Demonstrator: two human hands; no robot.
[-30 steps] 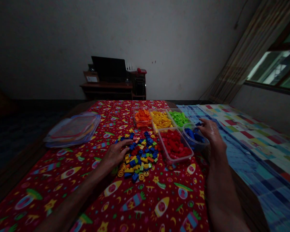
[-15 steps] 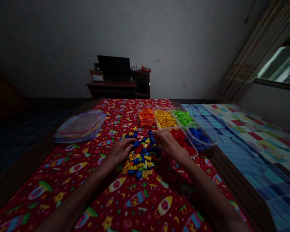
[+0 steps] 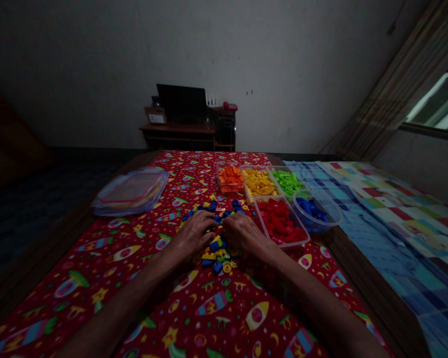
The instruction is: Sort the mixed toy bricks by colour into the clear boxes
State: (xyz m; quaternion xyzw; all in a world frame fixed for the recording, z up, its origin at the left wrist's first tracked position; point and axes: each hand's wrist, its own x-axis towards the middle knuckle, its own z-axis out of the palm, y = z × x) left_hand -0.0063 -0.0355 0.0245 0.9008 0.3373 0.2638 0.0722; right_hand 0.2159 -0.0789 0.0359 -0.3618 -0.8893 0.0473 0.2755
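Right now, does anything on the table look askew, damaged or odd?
The clear rounded plastic tub holding blue plastic bricks seems to overhang the right edge of the brown wooden table, though its base is unclear. The flat translucent plastic lids at left are stacked unevenly. No damage shows.

On the counter [image 3: 373, 286], loose blocks [image 3: 217, 246] lie between stacked lids [image 3: 130, 191] at left and filled containers [image 3: 291, 244] at right. Bedding [image 3: 362, 223] lies farther right, a desk [image 3: 179, 128] far behind.

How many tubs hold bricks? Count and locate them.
5. Back row, left to right: orange-brick tub, yellow-brick tub, green-brick tub. Nearer row: red-brick tub, then round blue-brick tub on the right.
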